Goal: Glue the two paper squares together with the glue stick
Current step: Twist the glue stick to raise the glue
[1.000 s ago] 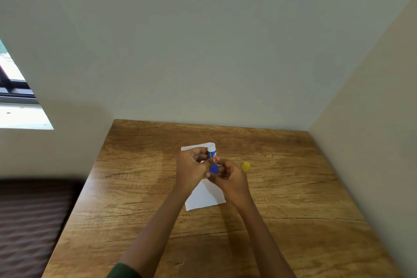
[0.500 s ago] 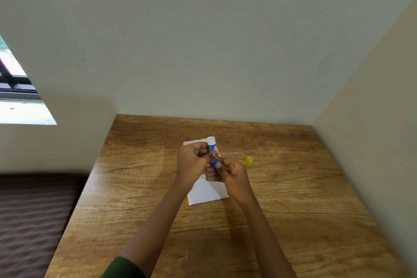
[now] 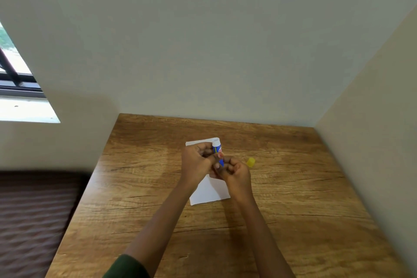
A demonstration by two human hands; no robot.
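**Glue stick uncapped, held in both hands above the paper**

The glue stick (image 3: 217, 150) stands nearly upright, white tip up, just above the far part of the paper (image 3: 207, 192). The left hand (image 3: 195, 162) grips its blue barrel with curled fingers. The right hand (image 3: 235, 172) pinches its lower end. The paper lies flat on the table (image 3: 293, 187); whether it is one square or two stacked cannot be told. The yellow cap (image 3: 250, 162) lies on the table just right of the right hand. Against half a second ago, both grips, the cap and the paper are unchanged.
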